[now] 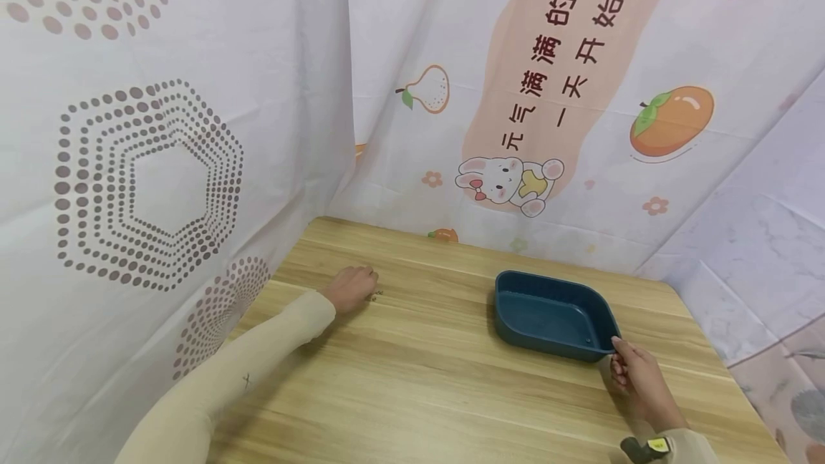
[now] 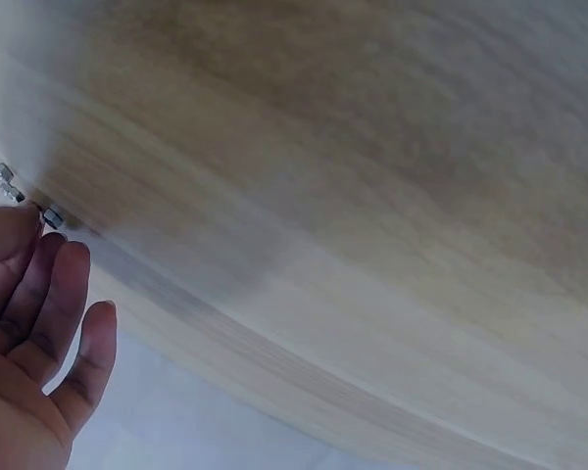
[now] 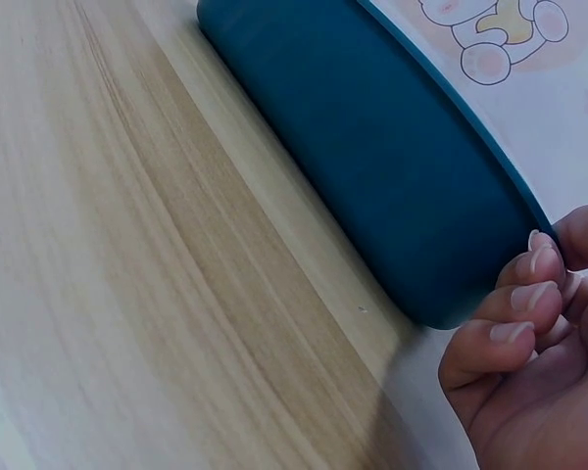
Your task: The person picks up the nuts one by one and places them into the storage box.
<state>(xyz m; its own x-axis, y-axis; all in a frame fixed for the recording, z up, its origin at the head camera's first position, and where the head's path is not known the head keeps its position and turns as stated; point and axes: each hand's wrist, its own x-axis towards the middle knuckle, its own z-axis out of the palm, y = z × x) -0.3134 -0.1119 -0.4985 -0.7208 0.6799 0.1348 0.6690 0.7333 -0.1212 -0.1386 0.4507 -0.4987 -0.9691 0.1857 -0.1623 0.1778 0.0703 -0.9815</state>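
In the head view my left hand (image 1: pixel 351 288) is low over the left part of the table, fingertips beside several tiny metal pieces (image 1: pixel 378 293). The left wrist view shows them as small metal nuts (image 2: pixel 52 217), one right at the tips of thumb and forefinger; I cannot tell whether it is pinched. The other fingers of the left hand (image 2: pixel 39 333) are loosely bent. On the right stands a dark teal plastic bin (image 1: pixel 548 317), one small round piece (image 1: pixel 588 340) on its floor. My right hand (image 1: pixel 641 382) pinches its near right corner, thumb over the rim (image 3: pixel 510 181).
The wooden table (image 1: pixel 412 378) carries the bin and nuts. Printed cloth hangs close along its back (image 1: pixel 412 185) and left side (image 1: pixel 271 127), with a marbled cloth (image 1: pixel 760 256) on the right. A tiny speck (image 3: pixel 363 309) lies on the wood near the bin.
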